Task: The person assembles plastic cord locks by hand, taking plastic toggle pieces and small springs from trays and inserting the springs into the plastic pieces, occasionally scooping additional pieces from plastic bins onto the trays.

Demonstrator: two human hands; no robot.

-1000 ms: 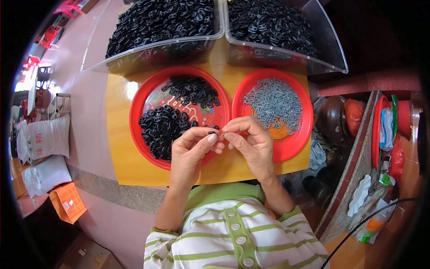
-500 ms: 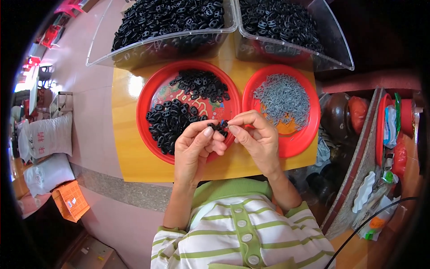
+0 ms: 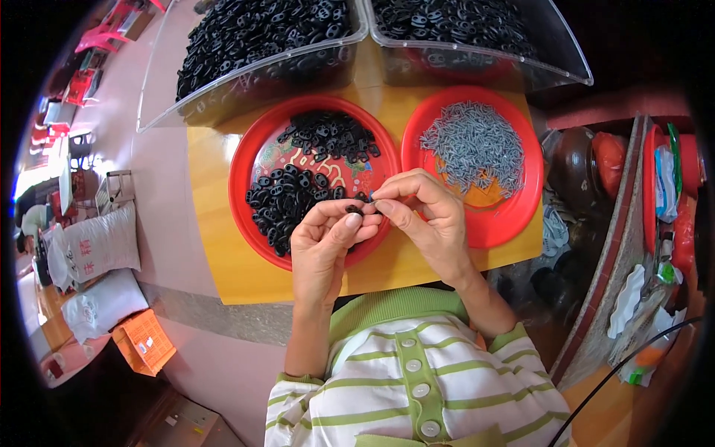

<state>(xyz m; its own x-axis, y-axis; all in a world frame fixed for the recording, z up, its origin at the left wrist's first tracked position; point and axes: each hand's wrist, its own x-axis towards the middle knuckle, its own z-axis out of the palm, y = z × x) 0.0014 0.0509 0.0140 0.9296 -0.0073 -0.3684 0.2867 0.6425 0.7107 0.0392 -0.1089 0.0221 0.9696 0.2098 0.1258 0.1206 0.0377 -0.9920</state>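
My left hand is closed at the fingertips on small black plastic pieces, over the right edge of a round red tray. Fingertips of my right hand meet them there, pinched on a small dark piece mostly hidden by the fingers. Inside the tray lie two heaps: rounded black two-hole pieces at the near left and thinner black pieces at the far side. To the right, a red plate bears a pile of small grey metal screws.
Two clear plastic bins full of black pieces stand behind the tray and plate on the yellow table. White sacks and an orange bag are at the left. A brown jar and a ledge stand at the right.
The view has shifted and turned slightly. My fingertips stay together over the tray's edge, with the right fingers drawn in a little closer on the pieces.
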